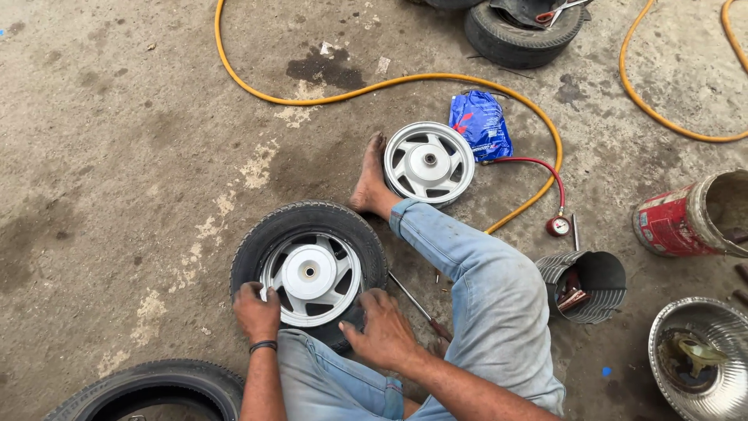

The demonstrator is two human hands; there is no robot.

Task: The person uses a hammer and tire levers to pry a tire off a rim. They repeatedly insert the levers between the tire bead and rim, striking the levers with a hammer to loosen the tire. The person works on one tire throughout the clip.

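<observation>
Tyre's (312,222) near edge hidden by hands.

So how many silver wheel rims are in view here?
2. One rim sits inside the tyre under both hands, left hand, right hand; one bare rim lies beside the foot. Others may lie out of frame.

1 head view, looking steeply down – close, onto concrete floor (117,156)

Both hands, L (257,312) & R (382,329), press tyre (257,234) w/ silver rim (310,277).
</observation>
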